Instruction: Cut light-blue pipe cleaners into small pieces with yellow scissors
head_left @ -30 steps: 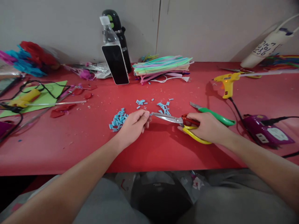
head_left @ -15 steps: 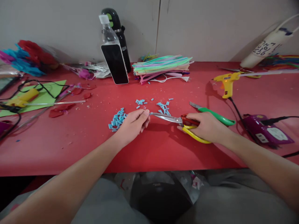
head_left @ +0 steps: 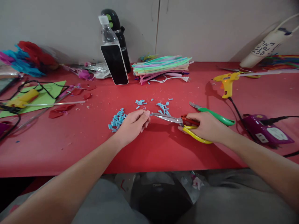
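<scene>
My right hand [head_left: 202, 126] grips a pair of scissors [head_left: 171, 119] with one red and one yellow handle. Their blades point left and their tips reach my left fingertips. With thumb and fingers pinched together, my left hand [head_left: 135, 125] holds a tiny blue piece [head_left: 150, 114], mostly hidden by the fingers. A pile of short blue pieces [head_left: 116, 120] lies beside my left hand, partly behind it. Two smaller groups sit beyond the blades: one of blue pieces [head_left: 140, 102], the other of blue pieces with forked shapes [head_left: 163, 108].
Right of the scissors lies a green-handled cutter [head_left: 215, 115], near a yellow glue gun [head_left: 226, 82] and a purple power strip [head_left: 267, 130]. A phone [head_left: 115, 64] leans on bottles at the back, beside bundled pipe cleaners [head_left: 162, 66]. Another glue gun [head_left: 22, 99] rests on green paper.
The scissor handles have spread very slightly, the yellow one shifting a little outward. My left hand keeps its pinch in nearly the same place, and the blue bit at its fingertips shows less.
</scene>
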Action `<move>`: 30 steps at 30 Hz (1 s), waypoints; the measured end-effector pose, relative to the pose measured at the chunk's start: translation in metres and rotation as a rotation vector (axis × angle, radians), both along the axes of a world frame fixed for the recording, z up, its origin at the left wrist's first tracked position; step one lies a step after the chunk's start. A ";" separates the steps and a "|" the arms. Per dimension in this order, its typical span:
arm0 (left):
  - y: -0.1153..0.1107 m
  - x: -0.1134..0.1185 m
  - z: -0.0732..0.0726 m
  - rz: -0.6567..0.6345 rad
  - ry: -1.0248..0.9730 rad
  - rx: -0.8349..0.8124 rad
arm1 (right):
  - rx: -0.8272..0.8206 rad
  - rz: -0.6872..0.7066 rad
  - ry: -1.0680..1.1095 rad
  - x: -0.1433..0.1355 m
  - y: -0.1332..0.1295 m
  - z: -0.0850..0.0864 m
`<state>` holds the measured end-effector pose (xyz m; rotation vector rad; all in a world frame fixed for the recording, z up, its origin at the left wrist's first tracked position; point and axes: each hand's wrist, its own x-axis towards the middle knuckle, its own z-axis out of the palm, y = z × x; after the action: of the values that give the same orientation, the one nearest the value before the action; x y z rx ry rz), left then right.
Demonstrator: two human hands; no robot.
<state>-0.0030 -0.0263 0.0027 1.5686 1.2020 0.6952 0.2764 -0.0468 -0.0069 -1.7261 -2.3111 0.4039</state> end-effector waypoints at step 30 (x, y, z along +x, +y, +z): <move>-0.001 0.002 0.000 0.006 0.013 0.008 | -0.024 -0.002 0.000 0.000 0.001 0.002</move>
<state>-0.0014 -0.0270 0.0029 1.5788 1.2148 0.6952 0.2763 -0.0463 -0.0044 -1.7399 -2.3135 0.4330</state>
